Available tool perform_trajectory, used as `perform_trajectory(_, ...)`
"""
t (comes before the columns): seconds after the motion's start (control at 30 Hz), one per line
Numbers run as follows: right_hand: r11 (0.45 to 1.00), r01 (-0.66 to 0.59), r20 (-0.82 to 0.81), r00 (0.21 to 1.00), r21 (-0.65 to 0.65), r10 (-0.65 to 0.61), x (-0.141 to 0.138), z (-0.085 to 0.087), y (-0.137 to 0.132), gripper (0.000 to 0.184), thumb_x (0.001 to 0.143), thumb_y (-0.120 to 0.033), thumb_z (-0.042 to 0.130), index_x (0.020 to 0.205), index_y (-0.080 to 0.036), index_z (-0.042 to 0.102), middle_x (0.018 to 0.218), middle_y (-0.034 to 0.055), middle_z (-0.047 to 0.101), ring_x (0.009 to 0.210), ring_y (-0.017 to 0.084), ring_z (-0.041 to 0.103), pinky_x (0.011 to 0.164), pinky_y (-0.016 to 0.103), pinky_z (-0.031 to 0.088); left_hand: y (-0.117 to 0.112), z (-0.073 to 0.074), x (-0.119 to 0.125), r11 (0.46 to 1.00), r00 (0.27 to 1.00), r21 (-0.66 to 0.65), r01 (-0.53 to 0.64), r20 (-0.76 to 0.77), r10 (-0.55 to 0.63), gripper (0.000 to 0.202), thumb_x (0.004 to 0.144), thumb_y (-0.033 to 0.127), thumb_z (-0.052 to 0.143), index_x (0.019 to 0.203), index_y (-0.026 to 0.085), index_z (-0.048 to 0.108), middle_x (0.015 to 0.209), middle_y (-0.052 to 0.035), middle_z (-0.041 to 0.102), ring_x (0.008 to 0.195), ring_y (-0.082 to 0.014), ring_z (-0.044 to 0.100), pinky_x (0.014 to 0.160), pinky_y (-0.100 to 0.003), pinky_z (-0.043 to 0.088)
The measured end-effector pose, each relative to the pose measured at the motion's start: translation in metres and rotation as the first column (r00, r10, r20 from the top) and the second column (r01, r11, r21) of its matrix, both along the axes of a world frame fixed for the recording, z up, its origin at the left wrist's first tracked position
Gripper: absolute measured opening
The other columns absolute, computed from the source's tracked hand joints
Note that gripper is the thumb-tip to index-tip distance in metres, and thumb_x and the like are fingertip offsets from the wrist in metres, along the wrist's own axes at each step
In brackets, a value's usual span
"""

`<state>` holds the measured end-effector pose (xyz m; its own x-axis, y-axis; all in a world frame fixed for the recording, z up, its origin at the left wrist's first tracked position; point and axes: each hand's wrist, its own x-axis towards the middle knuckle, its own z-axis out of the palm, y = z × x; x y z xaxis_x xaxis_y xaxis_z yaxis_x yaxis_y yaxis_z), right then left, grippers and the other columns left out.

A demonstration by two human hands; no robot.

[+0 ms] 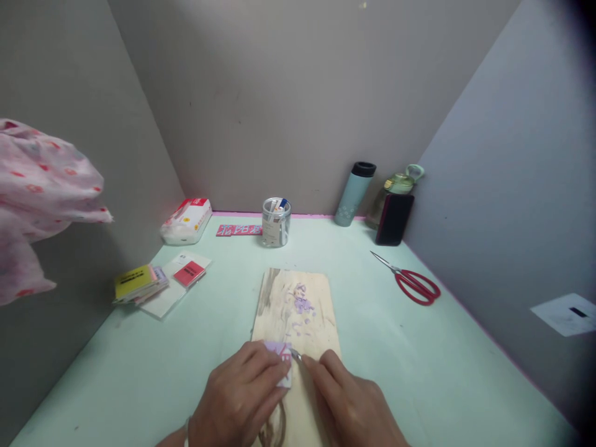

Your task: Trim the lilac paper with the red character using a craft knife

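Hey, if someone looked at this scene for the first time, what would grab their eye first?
Bottom centre, the left hand pins a small lilac block on a wooden board while the right hand sets a thin metal tool against it. Lilac shavings dot the board beyond, and red scissors lie to the right.

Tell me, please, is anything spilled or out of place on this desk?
Yes. Small purple scraps lie scattered on the wooden board, just beyond the purple block that the left hand holds while the right hand puts a metal tool to it. Nothing else looks odd.
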<state>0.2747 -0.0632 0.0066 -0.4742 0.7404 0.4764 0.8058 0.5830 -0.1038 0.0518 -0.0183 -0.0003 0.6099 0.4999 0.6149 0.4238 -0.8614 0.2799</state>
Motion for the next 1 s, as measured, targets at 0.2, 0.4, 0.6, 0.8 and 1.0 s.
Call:
perform_trajectory(0.2, 1.000, -0.019, -0.035, 0.999, -0.023, 0.019, 0.0025, -0.0004, 0.0008, 0.042, 0.083, -0.003, 0.039, 0.120, -0.011, 0.057, 0.079, 0.0047, 0.064, 0.045, 0.015, 0.060, 0.038, 0.027, 0.035, 0.0004, 0.0007, 0.0001, 1.000, 1.000, -0.005, -0.008, -0.011, 0.008, 0.020, 0.103, 0.013, 0.051, 0.115, 0.014, 0.067, 0.096, -0.0048, 0.074, 0.091, -0.0205, 0.065, 0.079, -0.031, 0.061)
perform_trajectory(0.4, 1.000, -0.001, -0.041, 0.999, 0.021, 0.002, 0.0002, -0.0007, 0.0023, 0.043, 0.080, -0.002, 0.037, 0.117, -0.012, 0.057, 0.079, 0.0052, 0.065, 0.045, 0.015, 0.059, 0.039, 0.028, 0.034, -0.0003, -0.0002, -0.0004, 1.000, 1.000, -0.011, -0.014, -0.005, 0.014, 0.020, 0.104, 0.014, 0.051, 0.115, 0.014, 0.067, 0.096, -0.0049, 0.073, 0.090, -0.0206, 0.064, 0.079, -0.031, 0.060)
perform_trajectory(0.6, 0.999, -0.005, -0.059, 0.998, -0.035, 0.003, -0.0024, 0.0037, 0.0035, 0.035, 0.077, -0.002, 0.039, 0.103, -0.015, 0.059, 0.076, 0.0049, 0.063, 0.047, 0.016, 0.058, 0.041, 0.029, 0.032, 0.0005, -0.0013, 0.0006, 1.000, 1.000, 0.010, -0.015, -0.009, 0.015, 0.019, 0.104, 0.013, 0.051, 0.113, 0.014, 0.067, 0.094, -0.0049, 0.073, 0.089, -0.0211, 0.064, 0.076, -0.031, 0.060)
perform_trajectory(0.8, 0.993, -0.027, -0.096, 0.995, -0.114, 0.016, 0.0043, 0.0025, 0.0029, 0.035, 0.087, -0.004, 0.036, 0.111, -0.015, 0.060, 0.079, 0.0048, 0.064, 0.050, 0.015, 0.060, 0.042, 0.028, 0.032, -0.0007, -0.0007, 0.0007, 1.000, 1.000, 0.006, -0.012, -0.016, 0.013, 0.020, 0.103, 0.013, 0.051, 0.115, 0.014, 0.067, 0.095, -0.0053, 0.074, 0.089, -0.0210, 0.065, 0.078, -0.031, 0.060)
perform_trajectory(1.0, 0.997, 0.001, -0.087, 0.996, -0.081, -0.008, 0.0007, -0.0015, 0.0042, 0.033, 0.086, -0.005, 0.038, 0.109, -0.016, 0.059, 0.080, 0.0047, 0.065, 0.051, 0.016, 0.063, 0.044, 0.029, 0.033, -0.0003, -0.0011, 0.0006, 1.000, 1.000, 0.016, -0.015, -0.005, 0.015, 0.020, 0.103, 0.012, 0.051, 0.114, 0.014, 0.067, 0.094, -0.0053, 0.074, 0.089, -0.0211, 0.065, 0.077, -0.031, 0.060)
